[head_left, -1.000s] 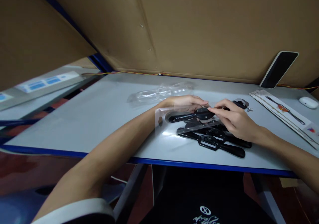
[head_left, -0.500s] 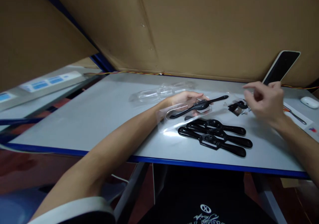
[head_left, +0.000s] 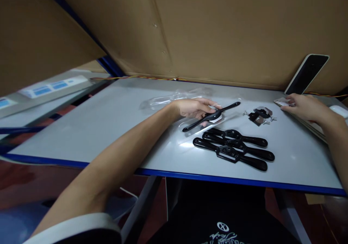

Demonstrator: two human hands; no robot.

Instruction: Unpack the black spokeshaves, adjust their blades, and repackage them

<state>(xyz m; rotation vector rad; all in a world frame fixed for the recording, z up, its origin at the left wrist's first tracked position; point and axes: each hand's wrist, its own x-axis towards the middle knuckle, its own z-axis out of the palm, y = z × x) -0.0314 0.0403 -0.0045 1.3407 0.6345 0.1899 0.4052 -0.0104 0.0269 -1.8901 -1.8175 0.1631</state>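
My left hand (head_left: 196, 108) is closed on a black two-handled tool (head_left: 213, 117), over a clear plastic package (head_left: 190, 126) on the table. Three similar black tools (head_left: 231, 149) lie in an overlapping row nearer the front edge. To their upper right is a small pile of black metal parts, blades and wing screws (head_left: 260, 116). At the right, my right hand (head_left: 301, 106) pinches the far end of a flat stack of cards or papers (head_left: 307, 123), which is tilted up off the table along one side.
Another clear plastic package (head_left: 174, 98) lies behind my left hand. A phone (head_left: 308, 74) leans on the cardboard wall (head_left: 231, 34). A white mouse-like object (head_left: 339, 110) is at the far right, and a power strip (head_left: 54, 88) at the left.
My right hand has moved right, from above the small metal parts to the card stack, and taken hold of it. My left hand has closed over the tool, which has shifted slightly left.
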